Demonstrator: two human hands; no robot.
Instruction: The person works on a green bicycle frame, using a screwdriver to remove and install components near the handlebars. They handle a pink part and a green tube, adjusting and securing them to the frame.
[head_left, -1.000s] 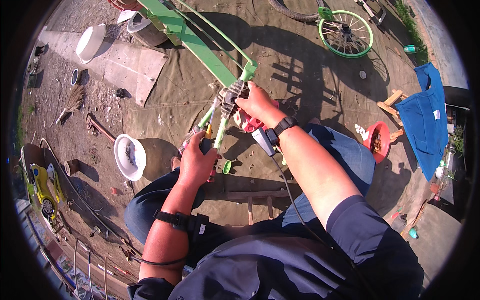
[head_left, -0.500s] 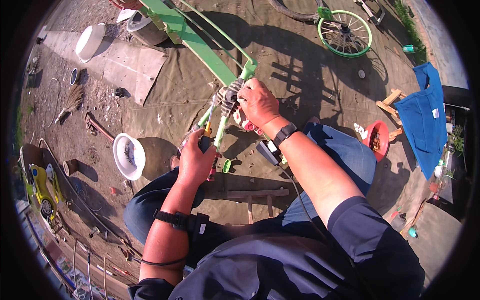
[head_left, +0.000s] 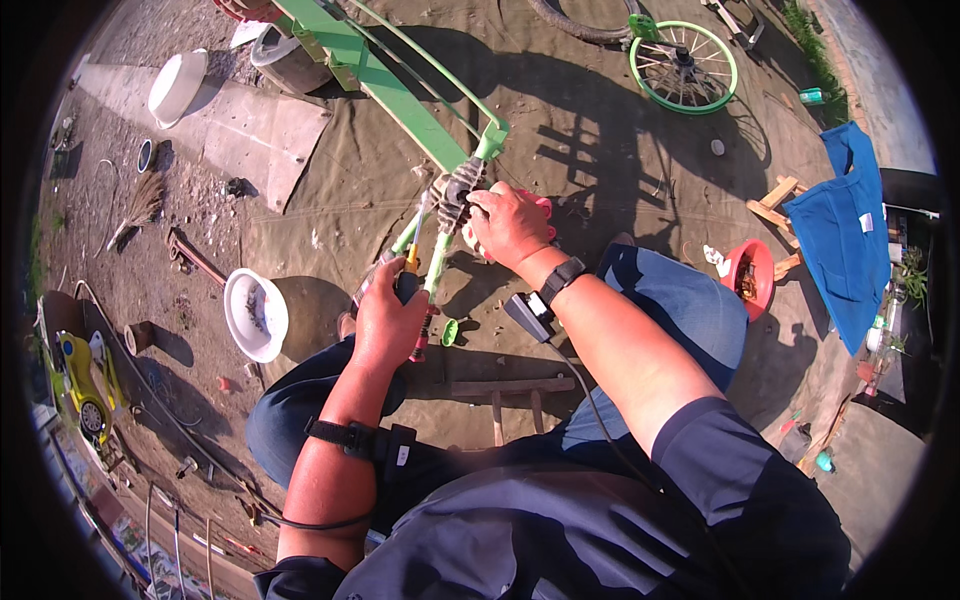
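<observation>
My left hand [head_left: 390,310] is closed round the handle of a yellow-and-black screwdriver [head_left: 411,265], whose shaft points up to a joint on a pale green metal frame [head_left: 415,120]. A green tube [head_left: 436,262] runs down beside it to a pink-red end. My right hand [head_left: 510,222] has curled fingers on the dark, lumpy fitting [head_left: 461,188] at that joint; what exactly it is I cannot make out. A pink-red part [head_left: 541,206] is partly hidden behind this hand. A small green piece [head_left: 450,332] lies below.
A white basin [head_left: 255,315], a red bowl [head_left: 746,275], a blue cloth [head_left: 835,240] on wooden legs, a green-rimmed wheel [head_left: 682,75], a tyre [head_left: 570,22], a broom [head_left: 140,205], a rust-red tool [head_left: 195,258], a yellow toy car [head_left: 85,385] and a low wooden piece [head_left: 512,385] surround me.
My right hand has shifted a little on the fitting, its knuckles now slightly lower. The left hand stays on the screwdriver. The whole view has drifted slightly.
</observation>
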